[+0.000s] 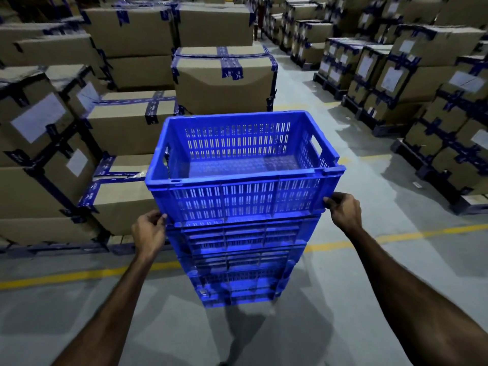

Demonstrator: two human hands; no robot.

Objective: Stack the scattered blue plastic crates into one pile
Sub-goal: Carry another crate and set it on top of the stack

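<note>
- Fingers (158,216) of the left hand (148,233) curl onto the near left bottom corner of the top crate (243,167); the right hand (343,212) pinches its near right corner.
- One pile (240,260) of blue plastic crates stands on the grey floor (356,286); about four show, lower ones blurred.
- Crate walls are slotted, with thick rims and handle holes.
- Taped cardboard boxes (224,80) crowd behind and left; a yellow line (79,273) crosses the floor.

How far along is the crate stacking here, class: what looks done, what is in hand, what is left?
Done: several blue crates form one pile on the floor. In hand: the left hand and right hand grip the top crate at its lower corners, seating it. Left: no loose crates show; letting go remains.
</note>
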